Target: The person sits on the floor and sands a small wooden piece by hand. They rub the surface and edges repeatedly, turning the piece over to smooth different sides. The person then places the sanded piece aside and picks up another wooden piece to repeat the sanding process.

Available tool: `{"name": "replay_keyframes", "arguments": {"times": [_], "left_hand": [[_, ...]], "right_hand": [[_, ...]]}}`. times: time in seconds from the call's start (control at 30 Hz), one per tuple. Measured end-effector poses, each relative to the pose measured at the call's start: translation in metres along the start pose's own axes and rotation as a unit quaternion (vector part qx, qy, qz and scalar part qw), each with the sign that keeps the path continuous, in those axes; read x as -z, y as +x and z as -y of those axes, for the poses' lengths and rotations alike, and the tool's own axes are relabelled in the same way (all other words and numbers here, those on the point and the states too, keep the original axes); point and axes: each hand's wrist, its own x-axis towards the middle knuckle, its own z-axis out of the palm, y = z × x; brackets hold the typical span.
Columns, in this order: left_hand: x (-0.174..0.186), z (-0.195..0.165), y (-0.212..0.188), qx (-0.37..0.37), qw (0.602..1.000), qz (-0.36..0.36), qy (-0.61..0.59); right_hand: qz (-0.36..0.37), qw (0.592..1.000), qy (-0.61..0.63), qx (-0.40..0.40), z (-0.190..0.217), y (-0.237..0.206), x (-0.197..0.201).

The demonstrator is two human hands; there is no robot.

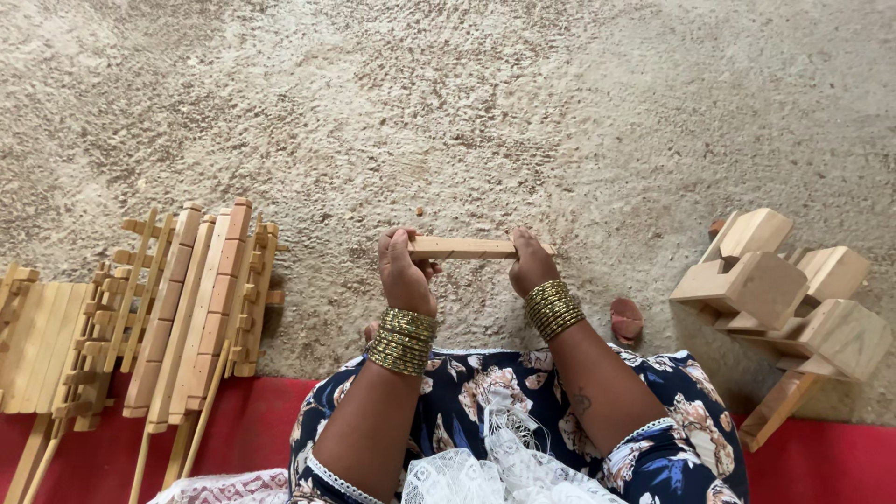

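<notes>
Wooden and pale, a short notched strip is being held level just above the rough sandy floor, in front of the person's lap. Left hand is closing its grip around the strip's left end, and right hand is pinching the right end, both wrists wearing stacked gold bangles. Finished slatted wooden frames are lying in a row well to the left. Chunky wooden blocks are sitting piled to the right, partly over a red mat.
</notes>
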Motion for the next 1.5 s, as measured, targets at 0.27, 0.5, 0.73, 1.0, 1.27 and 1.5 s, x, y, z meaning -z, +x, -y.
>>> {"name": "replay_keyframes", "arguments": {"times": [0.27, 0.5, 0.73, 1.0, 1.27, 1.5], "left_hand": [[-0.003, 0.0, -0.004, -0.005, 1.0, 0.002, 0.021], [-0.001, -0.002, -0.004, 0.007, 1.0, -0.013, 0.002], [-0.001, -0.009, 0.002, 0.064, 0.994, -0.092, 0.0], [-0.001, 0.002, 0.002, -0.006, 1.0, -0.015, -0.005], [-0.001, 0.007, 0.001, -0.026, 1.0, -0.012, 0.002], [-0.004, 0.002, -0.001, 0.018, 0.998, -0.064, -0.015]], "right_hand": [[-0.002, 0.999, 0.036, -0.028, 0.018, -0.01, 0.005], [-0.141, 0.938, 0.06, 0.312, 0.082, -0.055, 0.002], [-0.073, 0.974, -0.042, 0.209, 0.065, -0.034, 0.013], [0.1, 0.98, -0.063, -0.16, -0.004, -0.004, 0.014], [0.102, 0.967, 0.026, -0.232, 0.018, -0.012, 0.021], [-0.075, 0.967, -0.028, 0.241, 0.065, -0.048, 0.011]]}}
